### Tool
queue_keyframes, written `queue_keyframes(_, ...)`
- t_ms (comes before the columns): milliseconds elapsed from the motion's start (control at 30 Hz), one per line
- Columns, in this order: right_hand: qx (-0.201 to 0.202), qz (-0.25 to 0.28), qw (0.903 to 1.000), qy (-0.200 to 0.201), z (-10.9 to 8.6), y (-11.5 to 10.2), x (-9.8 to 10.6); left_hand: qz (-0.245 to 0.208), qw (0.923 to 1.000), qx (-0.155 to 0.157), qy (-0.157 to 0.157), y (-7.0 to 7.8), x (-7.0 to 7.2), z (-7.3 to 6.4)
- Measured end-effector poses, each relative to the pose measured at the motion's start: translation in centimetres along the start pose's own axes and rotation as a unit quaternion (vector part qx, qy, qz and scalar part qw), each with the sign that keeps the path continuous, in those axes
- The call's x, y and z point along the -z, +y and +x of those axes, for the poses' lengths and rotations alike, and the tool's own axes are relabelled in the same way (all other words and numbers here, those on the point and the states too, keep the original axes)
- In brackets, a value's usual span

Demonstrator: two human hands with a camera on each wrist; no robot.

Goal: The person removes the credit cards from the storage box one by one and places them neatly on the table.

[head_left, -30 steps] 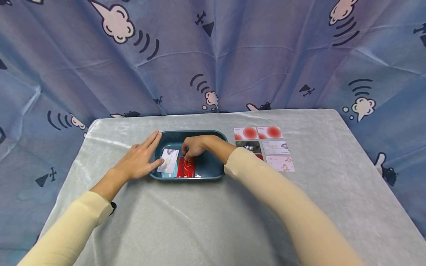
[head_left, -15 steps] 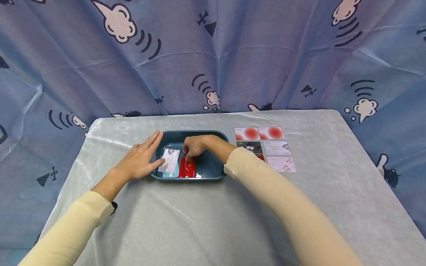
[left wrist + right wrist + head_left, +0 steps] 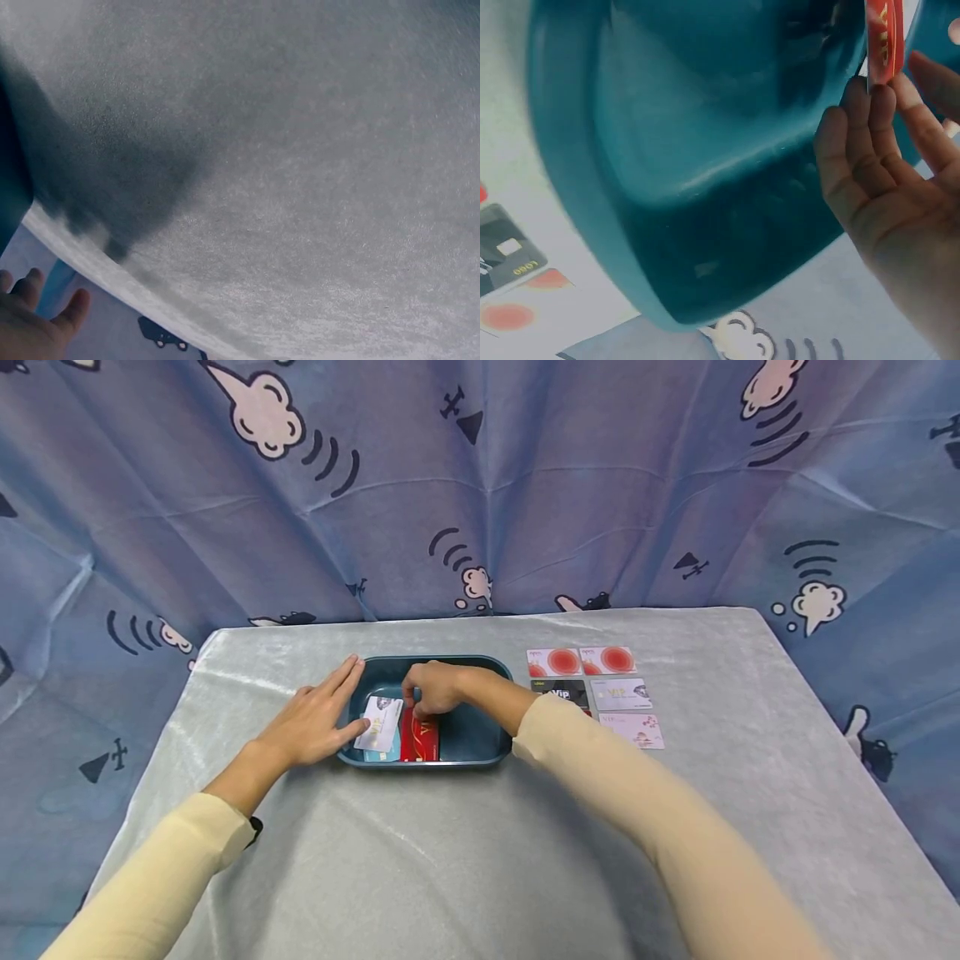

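Note:
My left hand [image 3: 315,718] lies with straight fingers along the left rim of a dark teal bin [image 3: 472,762]; its thumb reaches over a white card [image 3: 380,723]. Fingers of the same hand [image 3: 37,319] show in the left wrist view's lower corner. Inside the bin, my right hand [image 3: 435,687] pinches the upper edge of a red VIP card [image 3: 420,741]. The right wrist view shows this red card [image 3: 885,37] standing edge-on at the fingertips. Beneath the white card, a light blue card [image 3: 382,755] is partly covered.
Right of the bin, several cards lie in rows: two with red circles [image 3: 552,662], a black VIP card [image 3: 561,692], a grey VIP card [image 3: 622,693] and a pink one [image 3: 632,730]. My right forearm partly hides a red card there. A patterned curtain [image 3: 480,485] hangs behind the table.
My right hand has shifted slightly left and up within the bin. A pale strip beside the red card's lower right edge no longer shows. The left hand stays put.

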State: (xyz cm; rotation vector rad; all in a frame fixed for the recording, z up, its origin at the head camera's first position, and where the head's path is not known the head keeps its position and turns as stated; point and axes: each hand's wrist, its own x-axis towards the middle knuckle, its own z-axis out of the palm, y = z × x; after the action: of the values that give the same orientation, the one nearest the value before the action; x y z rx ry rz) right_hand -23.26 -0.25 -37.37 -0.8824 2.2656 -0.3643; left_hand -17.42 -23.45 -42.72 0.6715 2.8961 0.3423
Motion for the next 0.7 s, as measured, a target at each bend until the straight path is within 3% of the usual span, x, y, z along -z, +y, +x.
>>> queue_keyframes(233, 0.026, -0.024, 0.9993, 0.013, -1.1, -0.8, 0.3, 0.001, 1.0000, -0.005, 0.005, 0.0, 0.1, 0.0)
queue_keyframes(500, 0.074, -0.011, 0.9970, 0.018, -2.4, -0.4, 0.3, 0.003, 0.9999, -0.008, 0.008, 0.0, 0.0, -0.1)
queue_keyframes(700, 0.085, -0.004, 0.9961, 0.023, -3.6, 0.0, -0.1, 0.001, 0.9999, -0.008, 0.010, 0.1, 0.0, -0.1)
